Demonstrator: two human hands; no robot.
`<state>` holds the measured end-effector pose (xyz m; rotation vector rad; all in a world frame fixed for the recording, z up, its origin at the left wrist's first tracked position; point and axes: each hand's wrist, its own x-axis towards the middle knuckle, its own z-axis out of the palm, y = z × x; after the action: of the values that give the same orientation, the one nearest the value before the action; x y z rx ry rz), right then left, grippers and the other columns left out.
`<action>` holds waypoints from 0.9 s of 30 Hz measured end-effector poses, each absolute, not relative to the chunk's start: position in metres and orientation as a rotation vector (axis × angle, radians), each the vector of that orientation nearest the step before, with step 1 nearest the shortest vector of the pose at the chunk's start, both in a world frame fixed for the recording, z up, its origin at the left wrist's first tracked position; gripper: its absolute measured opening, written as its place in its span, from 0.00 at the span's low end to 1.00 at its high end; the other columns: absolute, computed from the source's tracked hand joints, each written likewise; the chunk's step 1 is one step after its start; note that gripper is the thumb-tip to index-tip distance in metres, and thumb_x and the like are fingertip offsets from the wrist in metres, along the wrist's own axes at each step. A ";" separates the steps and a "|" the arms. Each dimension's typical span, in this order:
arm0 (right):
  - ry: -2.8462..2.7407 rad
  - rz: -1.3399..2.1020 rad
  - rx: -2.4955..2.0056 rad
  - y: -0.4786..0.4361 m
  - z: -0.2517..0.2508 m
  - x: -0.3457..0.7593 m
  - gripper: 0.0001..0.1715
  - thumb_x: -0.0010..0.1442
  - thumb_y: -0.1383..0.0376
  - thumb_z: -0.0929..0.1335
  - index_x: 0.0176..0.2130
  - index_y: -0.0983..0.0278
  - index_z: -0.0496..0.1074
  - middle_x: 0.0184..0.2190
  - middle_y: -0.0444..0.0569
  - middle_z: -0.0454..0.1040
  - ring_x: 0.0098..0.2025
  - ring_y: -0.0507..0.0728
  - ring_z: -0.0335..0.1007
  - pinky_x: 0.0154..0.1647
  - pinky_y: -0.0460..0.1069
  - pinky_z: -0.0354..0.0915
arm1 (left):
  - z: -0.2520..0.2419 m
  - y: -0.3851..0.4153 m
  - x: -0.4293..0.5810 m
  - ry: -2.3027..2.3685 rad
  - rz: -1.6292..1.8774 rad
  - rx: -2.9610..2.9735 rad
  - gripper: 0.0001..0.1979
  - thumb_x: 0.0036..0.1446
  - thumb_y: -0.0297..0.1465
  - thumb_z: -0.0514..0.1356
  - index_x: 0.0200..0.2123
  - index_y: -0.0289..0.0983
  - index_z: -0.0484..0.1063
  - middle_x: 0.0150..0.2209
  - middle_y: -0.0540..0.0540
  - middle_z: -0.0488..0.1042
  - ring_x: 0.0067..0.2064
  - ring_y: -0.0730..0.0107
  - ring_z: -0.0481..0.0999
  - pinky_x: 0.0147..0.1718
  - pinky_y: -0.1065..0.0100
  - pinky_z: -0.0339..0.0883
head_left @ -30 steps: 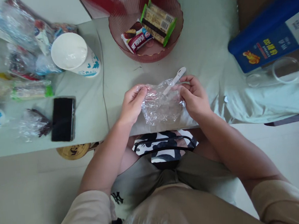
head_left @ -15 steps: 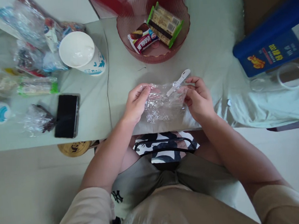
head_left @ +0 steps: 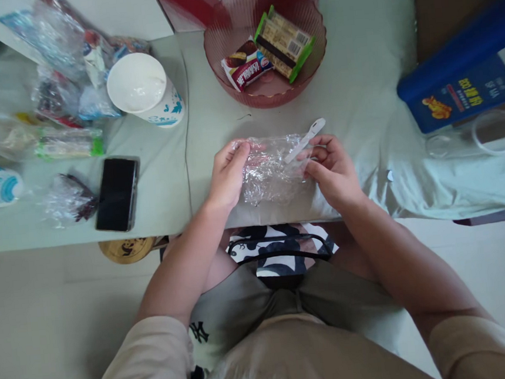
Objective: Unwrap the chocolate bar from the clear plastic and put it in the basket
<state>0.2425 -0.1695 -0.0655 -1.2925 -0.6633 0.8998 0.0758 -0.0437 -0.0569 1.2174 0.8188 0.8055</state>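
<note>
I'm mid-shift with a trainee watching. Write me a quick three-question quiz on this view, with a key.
1. Multiple choice: what is between the left hand and the right hand?
a) a paper cup
b) clear plastic
c) a stool
2. True or false: the phone lies nearer the left hand than the right hand.
3. Fill in the missing word: the maroon-and-white snack bar sits in the pink ____.

Key: 1. b, clear plastic; 2. true; 3. bowl.
</note>
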 end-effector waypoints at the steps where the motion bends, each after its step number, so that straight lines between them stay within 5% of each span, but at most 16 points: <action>1: -0.659 0.890 -1.294 -0.169 -0.066 0.242 0.23 0.52 0.63 0.75 0.45 0.57 0.64 0.35 0.41 0.75 0.28 0.49 0.71 0.29 0.47 0.70 | -0.056 -0.044 0.076 0.809 0.811 1.220 0.24 0.56 0.55 0.69 0.35 0.39 0.73 0.41 0.42 0.83 0.53 0.54 0.84 0.51 0.57 0.80; 13: -0.593 0.842 -1.373 -0.167 -0.070 0.245 0.20 0.59 0.55 0.74 0.43 0.56 0.63 0.27 0.38 0.68 0.23 0.49 0.64 0.26 0.47 0.64 | -0.054 -0.047 0.075 0.682 0.679 1.290 0.25 0.54 0.56 0.71 0.34 0.40 0.77 0.32 0.47 0.81 0.37 0.64 0.84 0.43 0.60 0.80; 21: -0.545 0.699 -1.403 -0.166 -0.071 0.247 0.20 0.56 0.57 0.75 0.39 0.57 0.63 0.24 0.37 0.64 0.23 0.49 0.61 0.25 0.46 0.60 | -0.061 -0.043 0.076 0.804 0.785 1.314 0.19 0.60 0.49 0.69 0.32 0.38 0.76 0.31 0.49 0.78 0.38 0.69 0.80 0.41 0.68 0.75; 27: -0.545 0.750 -1.386 -0.166 -0.070 0.246 0.19 0.57 0.56 0.74 0.40 0.57 0.63 0.25 0.37 0.63 0.23 0.49 0.61 0.25 0.46 0.61 | -0.060 -0.045 0.076 0.779 0.720 1.311 0.22 0.58 0.53 0.68 0.34 0.39 0.76 0.33 0.47 0.79 0.35 0.68 0.80 0.34 0.68 0.74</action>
<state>0.2460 -0.1663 -0.0697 -1.3857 -0.5447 0.7502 0.0763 -0.0446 -0.0596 1.3108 0.7788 0.7196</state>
